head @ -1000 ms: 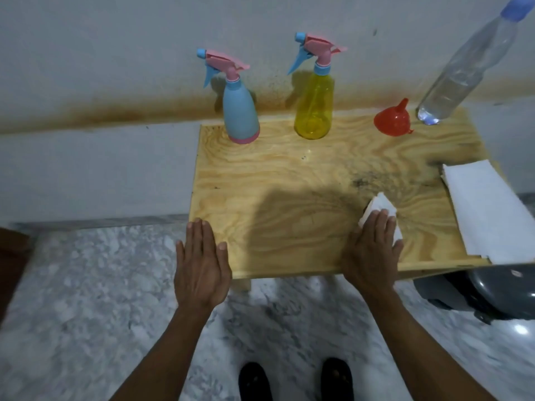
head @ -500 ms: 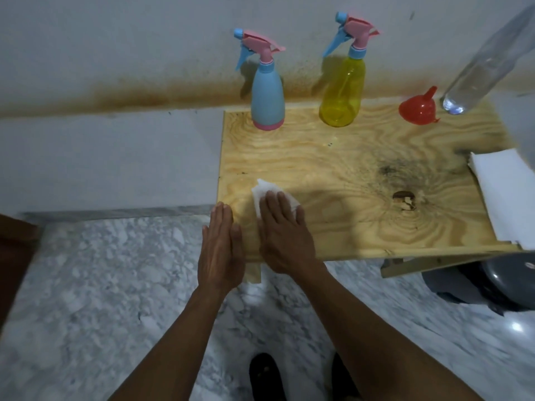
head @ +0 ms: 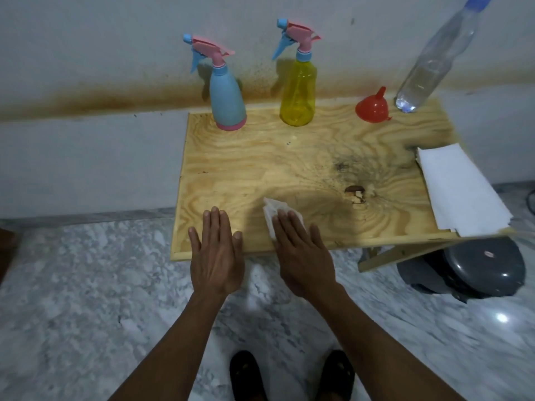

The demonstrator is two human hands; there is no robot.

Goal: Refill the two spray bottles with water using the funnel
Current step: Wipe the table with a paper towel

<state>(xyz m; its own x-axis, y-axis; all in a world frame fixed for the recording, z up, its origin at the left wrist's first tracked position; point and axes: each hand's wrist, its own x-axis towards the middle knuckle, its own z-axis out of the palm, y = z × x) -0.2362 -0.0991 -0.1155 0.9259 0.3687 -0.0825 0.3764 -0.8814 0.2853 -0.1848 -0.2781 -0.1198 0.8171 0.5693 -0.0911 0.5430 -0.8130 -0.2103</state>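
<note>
A blue spray bottle (head: pixel 227 102) and a yellow spray bottle (head: pixel 298 91), both with pink triggers, stand at the back of the wooden table (head: pixel 275 157). A red funnel (head: pixel 373 107) lies mouth down to their right, beside a clear water bottle (head: pixel 434 56) with a blue cap. My right hand (head: pixel 301 250) presses flat on a small white tissue (head: pixel 272 212) near the table's front edge. My left hand (head: pixel 215 253) rests flat on the front edge, fingers straight, holding nothing.
A stack of white paper towels (head: pixel 460 192) lies on the table's right end. A grey round lid or bin (head: pixel 474 267) sits on the marble floor below the right corner. The wall rises right behind the bottles. My shoes (head: pixel 289 374) show below.
My right hand slid the tissue from the table's right side to the left, then a little back toward the middle. My left hand stayed at the front edge.
</note>
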